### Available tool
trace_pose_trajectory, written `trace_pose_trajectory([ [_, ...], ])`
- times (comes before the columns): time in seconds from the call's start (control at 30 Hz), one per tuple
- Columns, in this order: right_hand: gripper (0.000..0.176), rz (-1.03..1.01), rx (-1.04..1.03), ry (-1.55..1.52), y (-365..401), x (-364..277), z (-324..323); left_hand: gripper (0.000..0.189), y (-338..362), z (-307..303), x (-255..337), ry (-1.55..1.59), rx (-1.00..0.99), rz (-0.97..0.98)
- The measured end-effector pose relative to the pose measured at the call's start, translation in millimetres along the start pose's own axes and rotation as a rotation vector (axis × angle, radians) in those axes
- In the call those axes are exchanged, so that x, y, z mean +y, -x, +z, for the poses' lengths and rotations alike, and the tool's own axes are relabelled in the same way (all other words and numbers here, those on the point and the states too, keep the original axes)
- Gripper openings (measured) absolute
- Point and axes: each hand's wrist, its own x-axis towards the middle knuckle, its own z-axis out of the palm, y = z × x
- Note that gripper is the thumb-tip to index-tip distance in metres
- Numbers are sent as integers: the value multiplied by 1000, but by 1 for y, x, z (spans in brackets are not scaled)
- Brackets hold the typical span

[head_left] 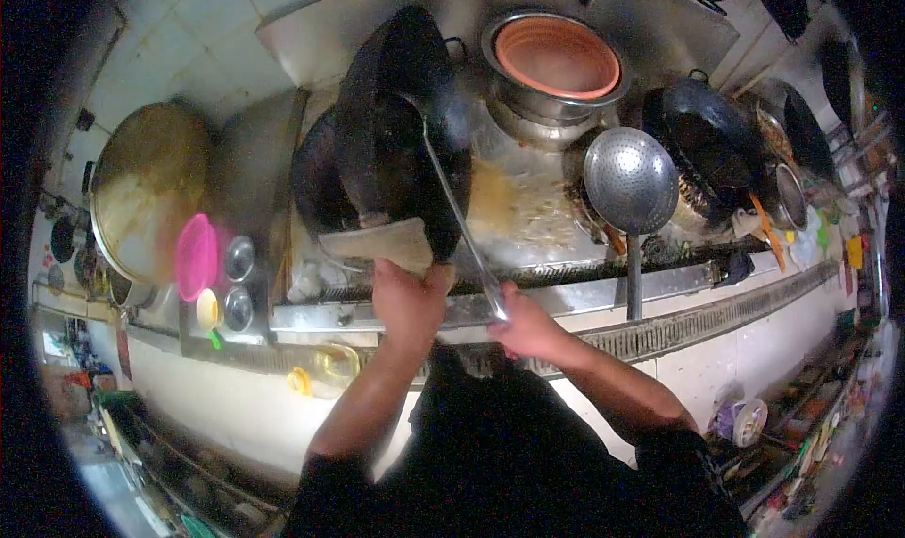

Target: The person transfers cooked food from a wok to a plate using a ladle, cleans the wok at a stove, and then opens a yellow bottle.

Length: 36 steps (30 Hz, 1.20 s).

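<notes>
A black wok (391,95) is tilted up steeply over the stove, its dark side facing me. At its near edge my left hand (412,298) grips a beige folded cloth (382,242), which lies against the wok. My right hand (530,326) is wrapped round the lower end of a long metal utensil (455,203). That utensil slants up and left into the wok, where its head is hard to make out. A second dark round shape (320,175) shows behind the wok on the left.
An orange bowl (556,57) sits in a metal pot at the back. Right of centre is a perforated ladle (631,180), with another black wok (712,133) beyond. Left are a large round lid (151,194) and pink basket (197,255); an oil bottle (330,370) lies near the front edge.
</notes>
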Motion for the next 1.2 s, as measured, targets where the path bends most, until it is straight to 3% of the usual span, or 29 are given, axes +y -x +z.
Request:
trace_pose_trajectory([
  [0.07, 49, 24, -32, -37, 6, 9, -6, 57, 11, 10, 12, -286, -22, 5],
  [0.27, 50, 76, -20, -26, 21, 22, -24, 57, 42, 27, 11, -359, 62, 64],
  [0.3, 50, -23, 80, 137, 17, 33, -28, 57, 42, 24, 2, -359, 69, 61],
  [0.33, 49, -125, 180, 299, 14, 35, -35, 53, 39, 18, -9, -282, 113, 4],
  [0.37, 51, -60, 165, 287, 8, 34, -52, 48, 36, 8, -20, -203, 157, -53],
  [0.4, 53, 6, 150, 277, 1, 30, -70, 42, 25, -3, -27, -11, 150, -262],
  [0.43, 56, -102, 239, 301, -1, 41, -86, 35, 13, -17, -36, 184, 136, -470],
  [0.47, 56, -107, 253, 308, 5, 45, -96, 29, 6, -33, -70, 409, 207, -503],
  [0.53, 52, -190, 471, 351, 15, 44, -114, 25, -2, -67, -109, 731, 260, -600],
  [0.6, 44, -19, 559, 320, 18, 37, -147, 26, -14, -81, -84, 927, 294, -774],
  [0.73, 50, 126, 699, 621, -14, 20, -218, 30, -27, -100, -82, 1040, 274, -726],
  [0.77, 42, 44, 729, 815, -35, 38, -231, 30, -32, -105, -94, 1050, 271, -723],
  [0.83, 24, 173, 604, 375, -65, 30, -242, 34, -47, -118, -115, 975, 276, -807],
  [0.87, 24, 175, 611, 380, -76, 21, -244, 34, -52, -123, -124, 984, 271, -807],
  [0.93, 12, 148, 485, -478, -97, -4, -243, 46, -64, -131, -138, 1036, 239, -690],
  [0.97, 12, 148, 493, -473, -109, -10, -247, 51, -71, -134, -145, 1056, 226, -650],
  [1.03, 20, 276, 288, -867, -129, -22, -250, 31, -85, -143, -157, 1067, 303, -697],
  [1.1, 18, 281, 300, -839, -149, -38, -241, 21, -94, -149, -190, 1078, 338, -723],
  [1.2, 16, 250, 314, -891, -177, -71, -219, 21, -88, -125, -320, 865, 340, -912],
])
